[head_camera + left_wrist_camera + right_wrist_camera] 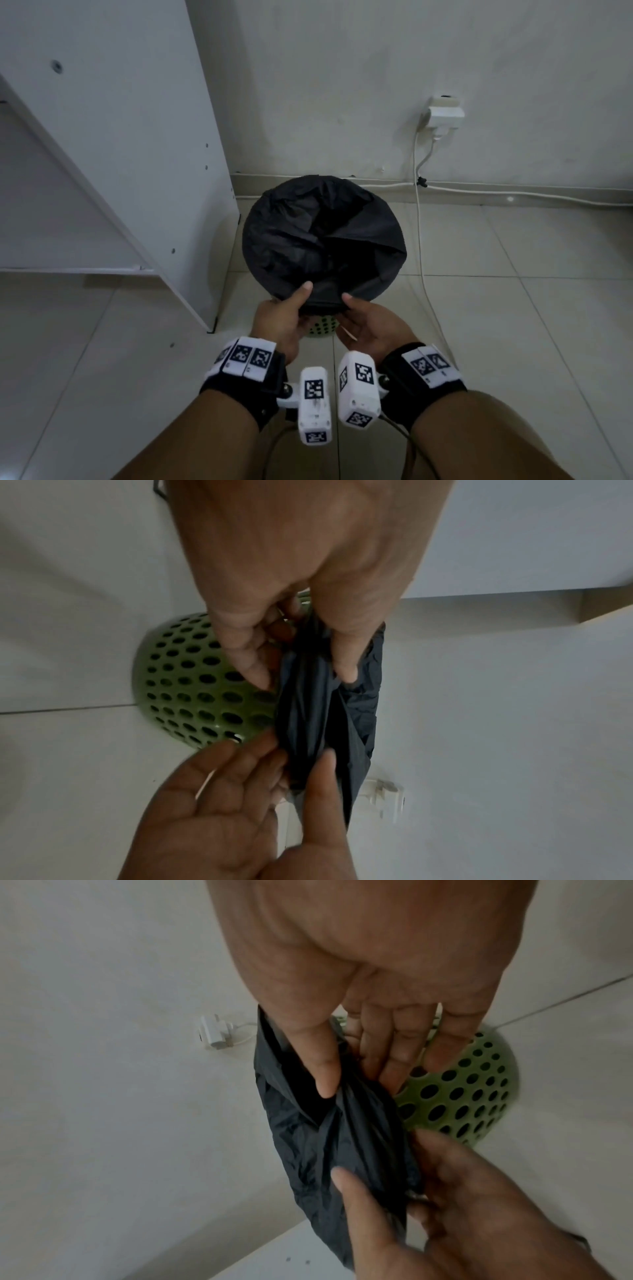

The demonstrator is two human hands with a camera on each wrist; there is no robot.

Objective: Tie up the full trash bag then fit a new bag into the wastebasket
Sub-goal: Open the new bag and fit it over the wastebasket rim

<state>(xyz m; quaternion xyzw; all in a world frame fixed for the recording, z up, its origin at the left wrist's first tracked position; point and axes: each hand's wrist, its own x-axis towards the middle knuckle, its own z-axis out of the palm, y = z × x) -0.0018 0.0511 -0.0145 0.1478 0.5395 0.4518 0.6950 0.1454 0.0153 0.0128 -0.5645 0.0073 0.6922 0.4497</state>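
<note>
Black bag (322,236) is draped over the mouth of the green basket (322,329) on the floor tiles, by the wall and white cabinet (120,164). Both hands are on the near edge of the bag, side by side. Left hand (286,317) pinches a gathered fold, thumb on top, fingers under; right hand (368,325) does the same just beside it, other fingers loosely spread. The film bunched btw the two grips runs left-right along the near rim. The rest of the bag lies straight ahead, away from the person. Probably fitting or lifting the near hem; can't tell which. Neither hand is nearer, so the next pull is symmetric, w/ the basket under both wrists.
</note>
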